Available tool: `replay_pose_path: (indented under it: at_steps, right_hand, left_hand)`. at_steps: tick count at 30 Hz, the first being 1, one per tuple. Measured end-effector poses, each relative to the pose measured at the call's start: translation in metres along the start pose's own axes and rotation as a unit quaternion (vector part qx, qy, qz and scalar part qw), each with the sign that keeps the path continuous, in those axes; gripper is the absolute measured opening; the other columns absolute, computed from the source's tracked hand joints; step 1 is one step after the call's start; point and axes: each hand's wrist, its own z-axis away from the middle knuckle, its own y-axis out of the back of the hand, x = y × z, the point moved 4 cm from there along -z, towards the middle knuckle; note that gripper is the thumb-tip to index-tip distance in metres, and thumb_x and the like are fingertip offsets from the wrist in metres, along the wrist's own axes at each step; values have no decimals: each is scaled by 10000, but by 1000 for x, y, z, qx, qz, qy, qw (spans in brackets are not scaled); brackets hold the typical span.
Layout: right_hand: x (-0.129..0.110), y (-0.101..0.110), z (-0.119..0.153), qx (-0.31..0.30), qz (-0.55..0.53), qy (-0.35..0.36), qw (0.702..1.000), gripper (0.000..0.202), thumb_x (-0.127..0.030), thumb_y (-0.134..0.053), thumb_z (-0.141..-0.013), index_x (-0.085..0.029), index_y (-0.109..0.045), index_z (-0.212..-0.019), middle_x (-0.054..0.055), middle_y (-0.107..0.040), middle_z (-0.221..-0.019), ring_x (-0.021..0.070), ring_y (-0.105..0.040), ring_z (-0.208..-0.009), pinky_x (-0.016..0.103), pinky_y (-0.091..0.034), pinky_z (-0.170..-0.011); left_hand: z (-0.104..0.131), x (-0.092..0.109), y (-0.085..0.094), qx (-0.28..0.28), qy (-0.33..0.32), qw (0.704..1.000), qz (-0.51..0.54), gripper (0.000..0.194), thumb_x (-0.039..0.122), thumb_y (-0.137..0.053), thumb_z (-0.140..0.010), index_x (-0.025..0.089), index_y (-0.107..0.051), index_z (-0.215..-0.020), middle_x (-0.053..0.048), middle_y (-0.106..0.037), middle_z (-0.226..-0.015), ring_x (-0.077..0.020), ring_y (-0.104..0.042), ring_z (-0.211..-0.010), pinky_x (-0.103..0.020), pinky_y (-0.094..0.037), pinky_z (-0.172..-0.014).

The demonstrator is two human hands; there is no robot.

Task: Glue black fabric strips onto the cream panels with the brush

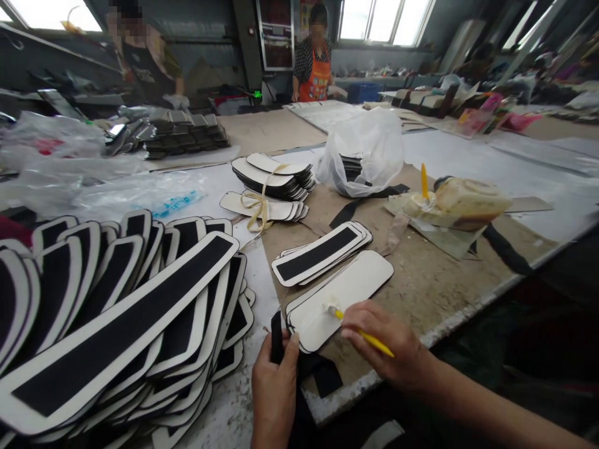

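Note:
My right hand [381, 343] is closed around a yellow-handled brush [374, 342]. Its bristle end, with a whitish paste on it, touches the top piece of a short stack of cream rounded panels [358, 280]. At the lower left corner of that stack, my left hand [276, 380] pinches a black fabric strip [277, 337] between thumb and fingers. Just beyond lie a few cream panels with a black strip along the middle [322, 252]. To the left, a large fanned pile of similar black-centred panels [126, 318] covers the table.
A plastic container of pale paste [472, 199] with another yellow handle [424, 181] stands at right. Farther back are a ribbon-tied bundle [266, 206], a white plastic bag [369, 146] and stacked dark pieces [182, 134]. Two people stand beyond the table.

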Motion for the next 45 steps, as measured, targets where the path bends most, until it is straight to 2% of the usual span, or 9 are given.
replay_pose_path:
  at_steps: [4,8,12,25,31,37,39,42,45]
  right_hand:
    - [-16,-13,3,0,-166,-87,982,93,-208,-485,-889,-205,-572,-921,52,-611,-816,165,-592,-774,283,-506,-699]
    - [-4,-9,5,42,-204,-204,957,158,-310,-489,-894,-198,-581,-831,41,-600,-786,148,-581,-656,265,-493,-595]
    - [9,-7,3,46,-206,-251,945,183,-359,-505,-887,-201,-583,-838,15,-587,-706,144,-572,-599,264,-482,-560]
    - [21,-3,-1,60,-124,-185,973,154,-326,-509,-885,-204,-580,-821,37,-600,-775,165,-591,-709,290,-499,-660]
    - [53,55,1,140,81,-149,976,114,-316,-512,-874,-222,-576,-860,56,-607,-853,210,-590,-828,345,-467,-783]
    - [29,90,1,157,137,-70,976,85,-275,-478,-890,-229,-548,-881,69,-592,-855,230,-565,-877,376,-432,-829]
    - [16,82,2,114,79,-70,988,110,-267,-449,-906,-223,-549,-896,56,-595,-841,202,-574,-836,332,-450,-780]
    - [1,54,6,13,-52,-123,991,162,-295,-426,-924,-216,-568,-921,21,-588,-766,145,-572,-695,258,-463,-653]
    - [-10,15,18,-97,-213,-196,952,220,-365,-457,-912,-189,-575,-853,16,-592,-747,133,-597,-682,251,-475,-639]
  left_hand:
    - [3,2,1,-8,-8,1000,3,431,507,-689,-656,150,-637,-891,-48,-662,-802,-224,-606,-796,-304,-449,-744]
    - [5,6,1,-16,-30,999,8,378,465,-672,-687,146,-631,-886,-47,-656,-799,-220,-596,-804,-308,-442,-760]
    - [7,11,0,-10,-41,999,15,319,424,-665,-693,147,-634,-847,-38,-651,-772,-205,-595,-769,-292,-446,-729]
    - [4,6,1,6,-39,999,15,357,448,-687,-662,140,-643,-838,-43,-657,-767,-207,-603,-756,-294,-456,-718]
    - [1,11,3,9,-39,999,-5,396,475,-708,-628,135,-643,-821,-31,-640,-688,-206,-600,-685,-303,-456,-671]
    - [14,29,27,76,-68,992,-71,397,543,-659,-668,157,-652,-761,-24,-603,-615,-182,-542,-616,-282,-414,-610]
    - [29,35,26,44,-51,997,-24,387,539,-614,-718,157,-650,-766,-5,-559,-566,-137,-464,-518,-249,-367,-509]
    - [57,37,5,-72,3,992,104,376,513,-599,-751,146,-643,-822,-15,-580,-590,-100,-427,-478,-205,-315,-435]
    - [80,31,-25,-188,42,973,130,418,526,-610,-747,111,-650,-775,-46,-604,-569,-84,-426,-414,-200,-285,-398]
